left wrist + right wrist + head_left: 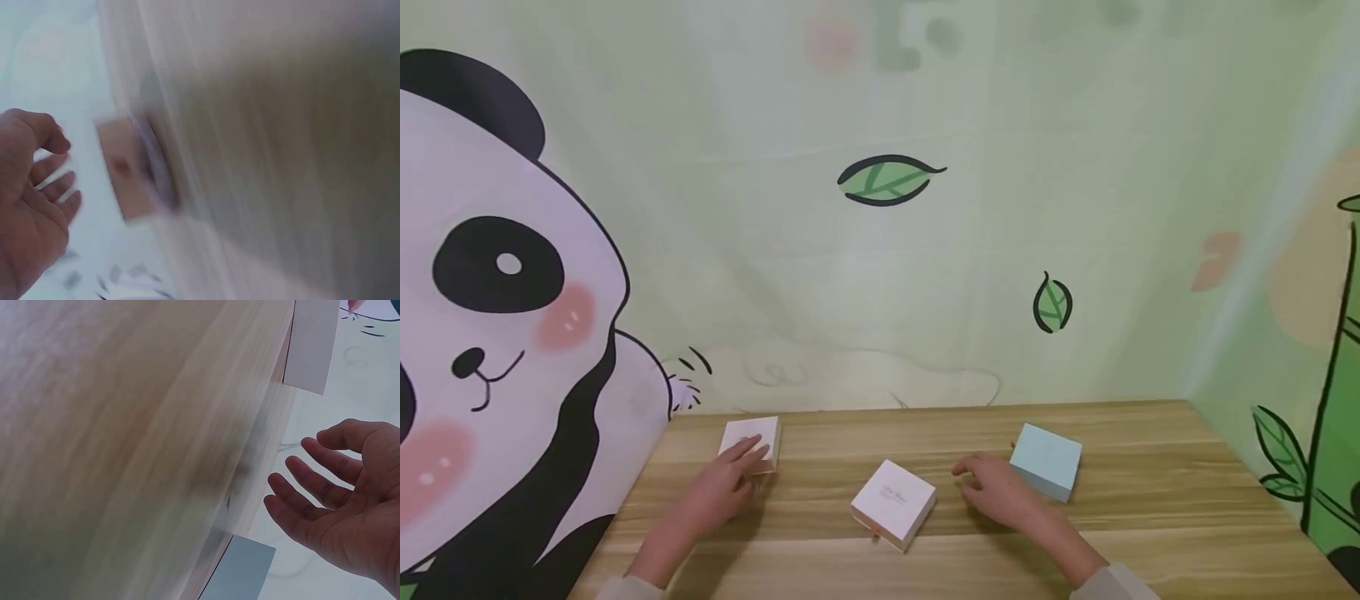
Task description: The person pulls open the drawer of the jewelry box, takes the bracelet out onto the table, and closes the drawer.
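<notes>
Three small square boxes lie on the table. My left hand (721, 493) reaches over the front of the white box (766, 428) at the back left, hiding part of its lid. In the blurred left wrist view, the loosely bent fingers of the left hand (37, 194) hold nothing, and a gap shows between them and the box (122, 169). Another white box (893, 500), with small lettering on top and an orange tab, sits turned at an angle in the middle. My right hand (1003, 492) hovers between it and a light blue box (1047, 457), fingers relaxed and holding nothing.
The wood-grain table (820, 567) ends at the back against a pale green wall cloth (775, 250) printed with leaves and a large panda (497, 350). A small tab peeks out at the blue box's left side.
</notes>
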Demonstrator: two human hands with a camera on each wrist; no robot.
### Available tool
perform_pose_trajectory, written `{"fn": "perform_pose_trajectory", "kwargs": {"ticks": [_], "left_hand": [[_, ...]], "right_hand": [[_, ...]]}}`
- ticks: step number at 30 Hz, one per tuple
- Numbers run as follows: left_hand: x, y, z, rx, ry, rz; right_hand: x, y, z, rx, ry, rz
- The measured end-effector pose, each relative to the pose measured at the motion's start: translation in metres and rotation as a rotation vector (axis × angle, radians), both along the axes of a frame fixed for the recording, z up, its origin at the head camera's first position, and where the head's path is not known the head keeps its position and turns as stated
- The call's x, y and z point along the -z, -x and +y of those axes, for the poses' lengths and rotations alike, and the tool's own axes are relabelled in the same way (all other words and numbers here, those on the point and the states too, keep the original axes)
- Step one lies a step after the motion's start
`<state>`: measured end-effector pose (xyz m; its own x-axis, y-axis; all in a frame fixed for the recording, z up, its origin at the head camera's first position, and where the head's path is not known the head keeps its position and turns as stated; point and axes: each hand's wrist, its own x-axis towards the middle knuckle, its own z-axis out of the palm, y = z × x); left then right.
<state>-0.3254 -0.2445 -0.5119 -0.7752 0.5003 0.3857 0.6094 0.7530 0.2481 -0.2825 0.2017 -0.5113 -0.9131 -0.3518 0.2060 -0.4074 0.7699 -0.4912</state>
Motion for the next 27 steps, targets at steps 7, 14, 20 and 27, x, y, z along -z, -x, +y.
{"fn": "perform_pose_trajectory", "kwargs": {"ticks": [7, 14, 20, 27], "left_hand": [[0.006, -0.043, 0.039, 0.009, 0.022, -0.062], [0.010, -0.076, 0.073, 0.023, -0.003, -0.140], [0.007, -0.084, 0.105, 0.006, -0.020, -0.119], [0.005, -0.090, 0.145, 0.019, 0.031, -0.059]], "right_hand": [[0.002, -0.003, -0.001, -0.018, 0.007, 0.010], [-0.001, -0.010, -0.010, -0.033, 0.041, -0.030], [-0.002, -0.013, -0.014, -0.023, 0.040, -0.027], [-0.002, -0.015, -0.016, -0.071, 0.049, -0.001]]}}
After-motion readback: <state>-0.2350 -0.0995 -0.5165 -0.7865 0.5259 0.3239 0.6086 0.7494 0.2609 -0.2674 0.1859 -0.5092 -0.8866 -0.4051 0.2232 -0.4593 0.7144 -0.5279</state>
